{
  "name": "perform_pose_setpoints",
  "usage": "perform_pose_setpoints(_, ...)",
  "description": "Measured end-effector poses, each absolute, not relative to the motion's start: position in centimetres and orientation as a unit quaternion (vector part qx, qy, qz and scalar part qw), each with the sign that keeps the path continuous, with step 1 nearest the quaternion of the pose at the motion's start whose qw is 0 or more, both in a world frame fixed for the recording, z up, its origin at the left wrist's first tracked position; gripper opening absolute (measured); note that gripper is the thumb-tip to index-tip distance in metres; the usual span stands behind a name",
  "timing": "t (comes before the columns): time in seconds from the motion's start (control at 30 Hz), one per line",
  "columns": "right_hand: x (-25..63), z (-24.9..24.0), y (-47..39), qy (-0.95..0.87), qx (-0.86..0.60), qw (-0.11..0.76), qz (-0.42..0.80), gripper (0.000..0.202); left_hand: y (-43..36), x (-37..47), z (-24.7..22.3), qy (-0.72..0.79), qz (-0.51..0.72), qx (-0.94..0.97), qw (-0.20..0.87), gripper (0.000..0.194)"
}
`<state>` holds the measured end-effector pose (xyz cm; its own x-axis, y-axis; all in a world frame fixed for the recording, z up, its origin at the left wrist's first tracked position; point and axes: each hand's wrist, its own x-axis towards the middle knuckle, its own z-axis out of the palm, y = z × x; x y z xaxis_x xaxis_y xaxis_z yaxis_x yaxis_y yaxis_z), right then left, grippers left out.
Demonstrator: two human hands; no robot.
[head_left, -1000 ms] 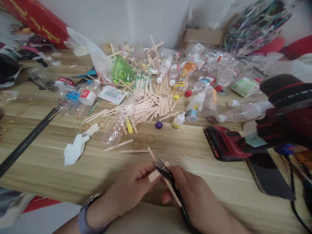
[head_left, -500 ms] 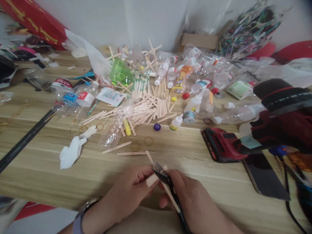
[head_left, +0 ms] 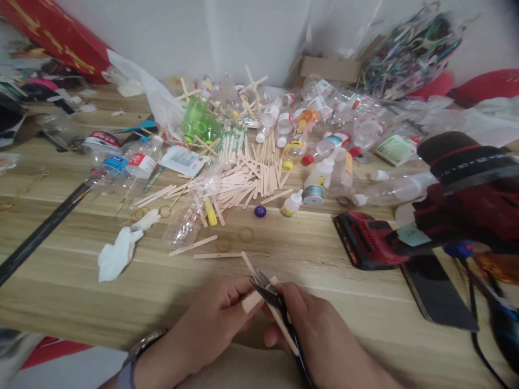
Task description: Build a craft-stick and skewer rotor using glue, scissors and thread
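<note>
My left hand [head_left: 221, 308], closed, pinches a short wooden craft stick [head_left: 252, 301] whose rounded end sticks out past the thumb. In my right hand [head_left: 316, 319] is a pair of black-handled scissors [head_left: 270, 294], its fingers wrapped round the handles. The blades lie slightly apart across the stick in my left hand. A longer craft stick [head_left: 281, 327] runs beneath the blades alongside the scissors; its far end reaches the tabletop. Which fingers bear it is hidden. Two loose sticks, one of them a flat craft stick [head_left: 219, 255], lie just beyond my hands.
A pile of craft sticks [head_left: 239, 186] spreads mid-table, with several plastic bottles [head_left: 324, 143] behind. A glue bottle [head_left: 292, 203] and purple cap [head_left: 260, 211] stand nearer. At right are a red-black power drill [head_left: 373, 240] and a phone [head_left: 440, 292]. A crumpled tissue [head_left: 118, 254] lies left.
Both hands, the scissors and the sticks keep nearly the same pose. The whole view has shifted very slightly.
</note>
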<state>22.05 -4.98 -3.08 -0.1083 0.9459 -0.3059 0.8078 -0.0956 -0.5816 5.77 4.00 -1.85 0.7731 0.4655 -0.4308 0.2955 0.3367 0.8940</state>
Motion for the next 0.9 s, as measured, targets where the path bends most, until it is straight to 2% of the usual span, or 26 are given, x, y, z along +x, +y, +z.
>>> perform_pose_setpoints(0.1, 21.9, -3.2, -5.3, -0.652, -0.659, 0.157, 0.341, 0.028, 4.1, 5.8, -1.5, 0.357, 0.054, 0.578, 0.732, 0.038)
perform_pose_setpoints(0.23, 21.7, -3.4, -5.8, -0.635, -0.665, 0.228, 0.32, 0.035, 4.1, 5.8, -1.3, 0.36, 0.054, 0.576, 0.732, 0.038)
perform_pose_setpoints(0.47, 21.7, -3.6, -6.1, -0.667, -0.673, 0.193, 0.253, 0.027, 4.2, 5.5, -1.3, 0.353, 0.067, 0.647, 0.673, 0.033)
perform_pose_setpoints(0.9, 21.7, -3.5, -5.8, -0.69, -0.667, 0.149, 0.239, 0.025, 4.1, 5.7, -1.2, 0.335, 0.062, 0.654, 0.675, 0.034)
